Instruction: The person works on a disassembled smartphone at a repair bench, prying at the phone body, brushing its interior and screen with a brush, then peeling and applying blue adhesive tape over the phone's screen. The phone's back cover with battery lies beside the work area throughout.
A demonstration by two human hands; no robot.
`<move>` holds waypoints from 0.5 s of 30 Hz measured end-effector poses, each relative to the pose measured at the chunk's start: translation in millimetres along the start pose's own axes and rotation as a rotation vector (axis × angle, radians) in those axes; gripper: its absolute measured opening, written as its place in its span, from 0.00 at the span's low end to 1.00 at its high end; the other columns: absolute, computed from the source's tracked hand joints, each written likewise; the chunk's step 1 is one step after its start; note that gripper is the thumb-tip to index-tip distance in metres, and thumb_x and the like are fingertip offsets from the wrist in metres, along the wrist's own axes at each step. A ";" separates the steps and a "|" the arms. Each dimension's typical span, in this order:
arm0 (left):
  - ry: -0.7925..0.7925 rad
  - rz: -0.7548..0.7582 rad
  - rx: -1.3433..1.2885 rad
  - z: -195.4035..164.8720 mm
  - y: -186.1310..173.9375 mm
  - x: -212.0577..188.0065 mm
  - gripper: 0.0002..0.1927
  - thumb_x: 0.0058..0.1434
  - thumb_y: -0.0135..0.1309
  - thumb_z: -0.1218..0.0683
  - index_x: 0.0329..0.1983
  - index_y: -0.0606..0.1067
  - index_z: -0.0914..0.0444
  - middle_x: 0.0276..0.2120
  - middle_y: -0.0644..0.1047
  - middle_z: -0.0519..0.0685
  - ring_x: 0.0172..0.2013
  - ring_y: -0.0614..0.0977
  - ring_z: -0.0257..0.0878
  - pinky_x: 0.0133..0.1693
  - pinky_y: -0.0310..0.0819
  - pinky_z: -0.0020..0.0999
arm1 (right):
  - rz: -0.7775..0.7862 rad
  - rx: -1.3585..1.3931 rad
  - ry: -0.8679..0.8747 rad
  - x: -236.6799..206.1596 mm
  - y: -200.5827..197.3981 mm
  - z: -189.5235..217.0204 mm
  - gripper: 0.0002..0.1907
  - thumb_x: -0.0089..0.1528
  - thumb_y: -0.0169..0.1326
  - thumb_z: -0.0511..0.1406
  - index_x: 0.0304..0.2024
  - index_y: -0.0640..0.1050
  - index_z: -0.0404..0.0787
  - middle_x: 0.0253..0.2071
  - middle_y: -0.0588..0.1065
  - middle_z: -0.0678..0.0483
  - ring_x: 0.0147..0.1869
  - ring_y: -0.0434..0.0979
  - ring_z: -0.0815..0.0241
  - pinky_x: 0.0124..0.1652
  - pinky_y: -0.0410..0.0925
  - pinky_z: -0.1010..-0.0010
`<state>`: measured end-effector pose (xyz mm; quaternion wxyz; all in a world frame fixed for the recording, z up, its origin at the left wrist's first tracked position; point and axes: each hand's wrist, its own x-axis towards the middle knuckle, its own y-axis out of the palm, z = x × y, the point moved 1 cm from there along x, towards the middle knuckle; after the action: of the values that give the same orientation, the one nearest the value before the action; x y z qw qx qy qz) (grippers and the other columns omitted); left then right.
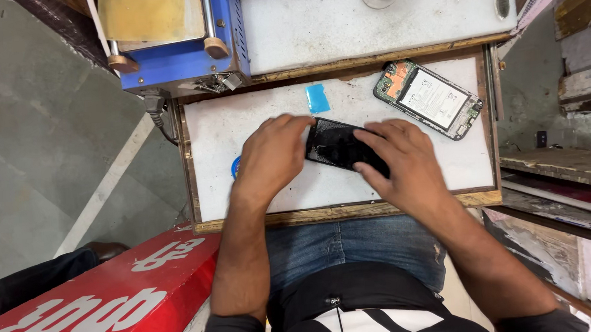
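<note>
A cracked black phone screen panel [338, 146] lies flat on the white surface of a pulled-out wooden drawer [337, 214]. My left hand [272, 157] rests over its left end, fingers curled onto the panel's top corner. My right hand [401, 158] presses on its right end, fingers spread across the glass. Both hands hold the panel down between them. An opened phone body [429, 99], with white battery and green circuit board showing, lies at the drawer's far right corner.
A small blue film piece [317, 98] lies above my left hand. A blue round object [235, 167] peeks out left of my left wrist. A blue machine [177, 38] stands on the bench behind, beside a white mat [369, 30]. A red signboard [108, 293] lies lower left.
</note>
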<state>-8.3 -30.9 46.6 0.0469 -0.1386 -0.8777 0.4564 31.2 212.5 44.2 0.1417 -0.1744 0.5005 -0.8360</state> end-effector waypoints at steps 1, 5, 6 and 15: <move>0.006 -0.020 0.010 -3.8 4.1 8.9 0.16 0.62 0.56 0.59 0.53 0.79 0.61 0.46 0.81 0.53 0.47 0.81 0.52 0.49 0.76 0.48 | -0.016 -0.051 0.007 3.0 6.6 0.3 0.34 0.56 0.65 0.48 0.61 0.77 0.40 0.63 0.73 0.45 0.69 0.65 0.42 0.62 0.60 0.48; -0.030 0.018 0.104 -10.8 9.9 22.2 0.12 0.60 0.60 0.56 0.48 0.79 0.61 0.41 0.81 0.53 0.45 0.81 0.50 0.46 0.78 0.46 | 0.013 -0.079 0.031 0.0 22.4 -0.3 0.41 0.52 0.68 0.51 0.63 0.74 0.40 0.66 0.70 0.47 0.72 0.61 0.42 0.63 0.54 0.47; -0.028 0.016 0.103 -11.6 10.1 23.4 0.12 0.60 0.60 0.56 0.47 0.79 0.61 0.40 0.81 0.52 0.44 0.81 0.50 0.45 0.77 0.47 | 0.000 -0.064 0.035 -1.8 24.1 -1.5 0.41 0.53 0.68 0.51 0.63 0.74 0.40 0.66 0.70 0.48 0.72 0.62 0.43 0.64 0.54 0.48; -0.040 0.100 0.139 -13.0 9.6 32.5 0.10 0.60 0.62 0.55 0.41 0.77 0.63 0.35 0.81 0.53 0.42 0.82 0.51 0.44 0.78 0.47 | 0.009 -0.080 0.031 -6.3 31.2 -6.9 0.42 0.52 0.69 0.52 0.63 0.75 0.42 0.66 0.70 0.49 0.71 0.62 0.45 0.64 0.54 0.49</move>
<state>-34.8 -6.1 45.0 0.0159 -0.1694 -0.8366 0.5207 35.8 206.2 12.7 0.1306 -0.1649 0.5363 -0.8174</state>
